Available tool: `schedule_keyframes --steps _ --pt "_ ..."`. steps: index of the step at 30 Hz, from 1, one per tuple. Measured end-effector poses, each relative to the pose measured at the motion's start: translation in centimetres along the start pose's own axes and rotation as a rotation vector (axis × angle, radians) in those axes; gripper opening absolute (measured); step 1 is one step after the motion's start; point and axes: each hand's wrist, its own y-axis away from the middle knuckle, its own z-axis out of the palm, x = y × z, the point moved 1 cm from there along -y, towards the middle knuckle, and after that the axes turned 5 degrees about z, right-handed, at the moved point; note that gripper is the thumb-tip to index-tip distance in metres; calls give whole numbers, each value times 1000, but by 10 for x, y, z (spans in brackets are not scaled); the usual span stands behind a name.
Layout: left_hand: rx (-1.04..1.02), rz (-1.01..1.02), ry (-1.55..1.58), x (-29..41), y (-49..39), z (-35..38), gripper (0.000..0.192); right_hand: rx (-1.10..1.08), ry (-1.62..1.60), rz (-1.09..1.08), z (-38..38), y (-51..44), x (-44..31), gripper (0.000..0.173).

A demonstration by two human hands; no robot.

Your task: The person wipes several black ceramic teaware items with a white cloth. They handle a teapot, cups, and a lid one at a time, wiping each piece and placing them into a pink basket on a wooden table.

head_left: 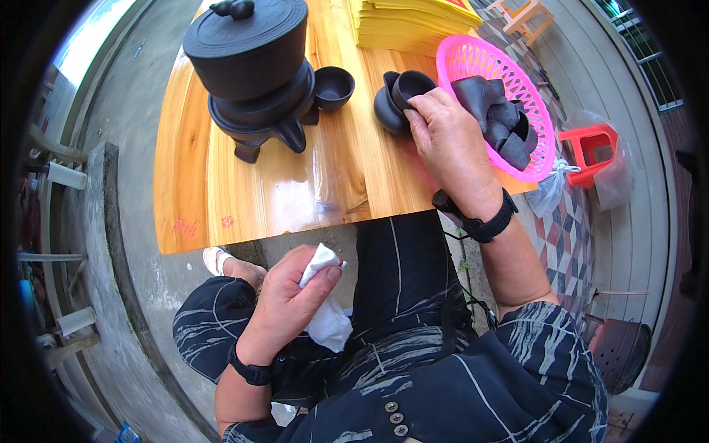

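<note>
My left hand [293, 293] is closed around a crumpled white cloth [329, 326], held above my lap in front of the table edge. Over the table, my right hand [451, 130] pinches the near side of a small black cup [415, 83]. That cup sits against a rounded black pitcher [390, 116], partly hidden behind it; whether the two touch is unclear. Left of them, another black cup [334, 87] stands upright beside a large lidded black teapot set [249, 83], which has a spout and short feet.
A pink plastic basket [454, 52] of dark vessels and pieces stands at the right edge of the wooden table [332, 183]. Yellow paper sheets [410, 27] are stacked at the back. On the floor to the right are a red stool [592, 138] and a plastic bag [548, 191].
</note>
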Motion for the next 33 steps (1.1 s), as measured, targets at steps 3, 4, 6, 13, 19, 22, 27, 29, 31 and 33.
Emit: schedule_keyframes --steps 3,4,6,13,19,22,27,29,31,33 --pt "-19 -23 -11 0 0 -1 16 82 -101 -2 2 -1 -1 10" --pt "2 -25 -2 0 -1 -1 16 125 -138 -18 0 1 -3 12" --pt "32 -31 -2 0 -1 -2 16 191 -245 3 -9 4 -8 12" --pt "441 379 -42 7 4 1 26 -298 -820 311 -29 60 -59 11" --pt "232 543 -493 9 -4 7 47 -677 -1125 217 -7 90 -86 12" --pt "253 279 109 6 -3 1 43 -863 -1474 558 -6 95 -82 14" --pt "192 124 700 7 2 3 46 -867 -2096 895 4 93 -86 28" --pt "215 116 710 8 4 4 41 -784 -2159 976 7 94 -92 31" --pt "211 159 652 10 7 2 35 -662 -2096 1045 7 99 -99 33" --pt "267 250 481 11 7 4 26 -723 -2056 1009 9 99 -100 40"
